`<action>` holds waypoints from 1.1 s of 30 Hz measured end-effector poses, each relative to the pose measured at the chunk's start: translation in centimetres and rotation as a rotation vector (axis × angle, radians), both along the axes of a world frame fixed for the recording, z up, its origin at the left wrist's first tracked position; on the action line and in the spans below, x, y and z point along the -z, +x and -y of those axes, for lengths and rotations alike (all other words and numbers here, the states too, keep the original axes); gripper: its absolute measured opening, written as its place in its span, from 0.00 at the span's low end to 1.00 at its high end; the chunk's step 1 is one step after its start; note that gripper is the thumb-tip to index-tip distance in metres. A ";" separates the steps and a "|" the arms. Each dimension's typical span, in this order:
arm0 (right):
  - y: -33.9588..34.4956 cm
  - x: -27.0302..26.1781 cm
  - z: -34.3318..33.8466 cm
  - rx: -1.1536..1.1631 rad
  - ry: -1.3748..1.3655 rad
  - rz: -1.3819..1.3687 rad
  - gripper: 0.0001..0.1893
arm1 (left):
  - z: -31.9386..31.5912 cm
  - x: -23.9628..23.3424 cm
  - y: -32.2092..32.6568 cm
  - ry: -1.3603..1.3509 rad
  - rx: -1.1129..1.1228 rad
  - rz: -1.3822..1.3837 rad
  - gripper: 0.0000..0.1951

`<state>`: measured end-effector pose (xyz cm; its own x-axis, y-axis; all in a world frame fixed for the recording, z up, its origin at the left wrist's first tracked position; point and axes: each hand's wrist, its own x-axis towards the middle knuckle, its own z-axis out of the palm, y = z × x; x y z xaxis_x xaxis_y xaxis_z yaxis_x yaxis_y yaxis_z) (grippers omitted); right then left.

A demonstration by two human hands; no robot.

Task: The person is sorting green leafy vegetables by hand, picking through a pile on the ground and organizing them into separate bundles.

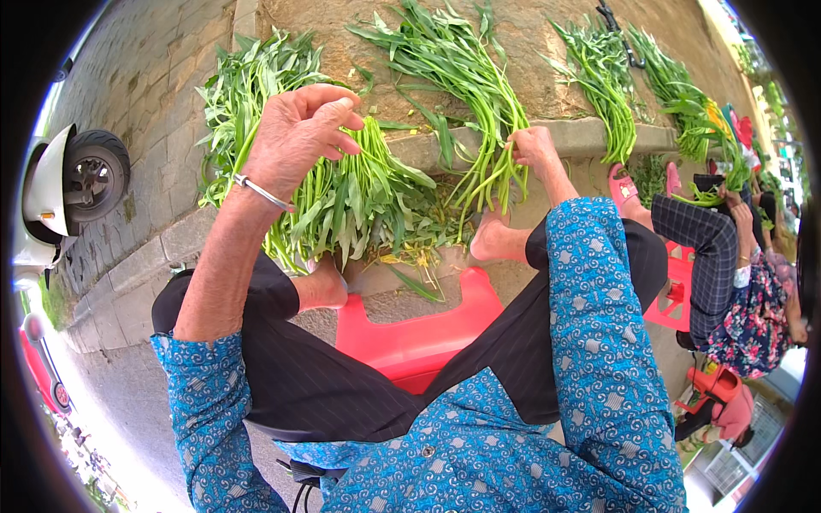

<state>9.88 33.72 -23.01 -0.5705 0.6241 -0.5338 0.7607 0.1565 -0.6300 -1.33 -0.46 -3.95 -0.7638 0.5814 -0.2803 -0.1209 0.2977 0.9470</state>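
My left hand (306, 125), a metal bangle at its wrist, is raised over a heap of water spinach (353, 192). Its fingers are loosely curled and somewhat apart, with nothing visible between them. On the right, my right hand (535, 149) pinches green stems at the cut end of a long bunch of water spinach (465, 83). That bunch lies across the kerb (567, 138), its leaves pointing away from me. Loose leaves, some yellowed (410, 256), lie on the ground between my feet.
A red plastic stool (417, 333) is beneath me. More bunches of greens (600, 96) lie along the pavement to the right. There, a seated person in checked trousers (699, 224) handles greens. A white scooter's wheel (96, 172) stands at the left.
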 end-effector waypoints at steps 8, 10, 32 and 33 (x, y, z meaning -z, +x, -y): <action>2.5 3.0 -0.9 -0.156 0.303 0.299 0.15 | 0.4 -0.2 -0.9 -0.020 -0.021 -0.029 0.14; 2.2 2.4 -0.2 -0.173 0.351 0.359 0.17 | 0.8 0.0 -1.1 -0.015 -0.025 -0.032 0.14; -4.4 -16.2 14.4 -0.965 0.573 -0.359 0.11 | 10.7 11.9 -7.0 -1.199 -0.181 -0.492 0.27; -3.8 -17.2 15.4 -1.005 0.537 -0.405 0.11 | 9.9 12.4 -6.1 -1.263 -0.197 -0.457 0.33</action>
